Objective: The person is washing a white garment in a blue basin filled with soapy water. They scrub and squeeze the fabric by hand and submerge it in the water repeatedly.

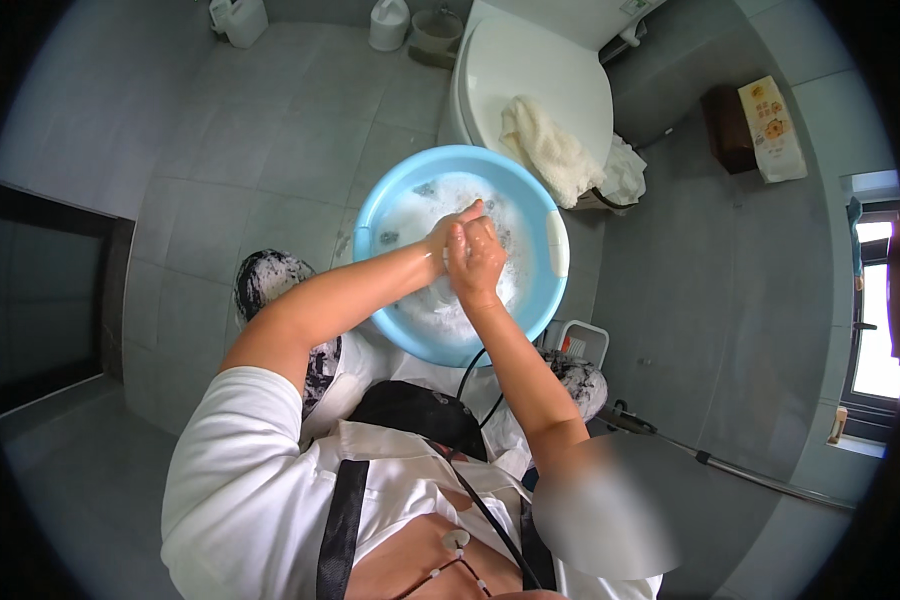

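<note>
A round light-blue basin holds foamy white suds. Over its middle, my left hand and my right hand are pressed against each other. The right fingers are curled in toward the left palm, while a fingertip of the left hand points up past them. Both hands look wet, with foam on the skin. Whatever lies between them, if anything, is hidden. Just below the hands, a white mass sits in the basin; whether it is cloth or thick foam I cannot tell.
Beyond the basin stands a white toilet with a cream towel on its lid. A lined bin is beside it. White jugs line the far wall. A metal pole and a tissue pack are to the right.
</note>
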Tool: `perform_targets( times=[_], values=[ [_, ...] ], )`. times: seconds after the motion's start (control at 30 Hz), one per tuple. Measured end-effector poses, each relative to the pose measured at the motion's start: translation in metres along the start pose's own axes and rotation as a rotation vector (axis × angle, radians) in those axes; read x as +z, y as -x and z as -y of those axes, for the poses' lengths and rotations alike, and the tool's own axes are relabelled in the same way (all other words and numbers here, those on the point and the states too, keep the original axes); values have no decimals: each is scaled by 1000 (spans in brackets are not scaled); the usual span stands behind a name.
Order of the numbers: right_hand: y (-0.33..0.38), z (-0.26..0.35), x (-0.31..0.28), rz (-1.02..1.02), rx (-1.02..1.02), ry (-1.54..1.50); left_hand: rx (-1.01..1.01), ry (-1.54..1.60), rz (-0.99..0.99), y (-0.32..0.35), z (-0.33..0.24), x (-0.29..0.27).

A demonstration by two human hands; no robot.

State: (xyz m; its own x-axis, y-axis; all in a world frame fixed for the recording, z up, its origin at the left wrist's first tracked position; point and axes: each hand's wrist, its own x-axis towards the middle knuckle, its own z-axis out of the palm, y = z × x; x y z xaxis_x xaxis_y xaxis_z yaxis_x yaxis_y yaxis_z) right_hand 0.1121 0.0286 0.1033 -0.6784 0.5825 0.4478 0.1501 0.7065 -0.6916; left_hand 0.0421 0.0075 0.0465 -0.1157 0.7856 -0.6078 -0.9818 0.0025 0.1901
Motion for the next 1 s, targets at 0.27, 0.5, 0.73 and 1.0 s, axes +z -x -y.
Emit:
perform_targets(
  times=[0.27, 0.5, 0.73, 1.0],
  values=[
    [-3, -56, 3, -45, 101, 93, -6, -63, -143, 5, 7, 19],
    [-10, -69, 1, 71, 319, 50, 27, -204, -167, 17, 8, 29],
    [12, -130, 15, -77, 624, -258, 186, 111, -318, -34, -5, -36],
    [19, -135, 16, 494, 741, 283, 118, -347, -569, -46, -1, -69]
  ],
)
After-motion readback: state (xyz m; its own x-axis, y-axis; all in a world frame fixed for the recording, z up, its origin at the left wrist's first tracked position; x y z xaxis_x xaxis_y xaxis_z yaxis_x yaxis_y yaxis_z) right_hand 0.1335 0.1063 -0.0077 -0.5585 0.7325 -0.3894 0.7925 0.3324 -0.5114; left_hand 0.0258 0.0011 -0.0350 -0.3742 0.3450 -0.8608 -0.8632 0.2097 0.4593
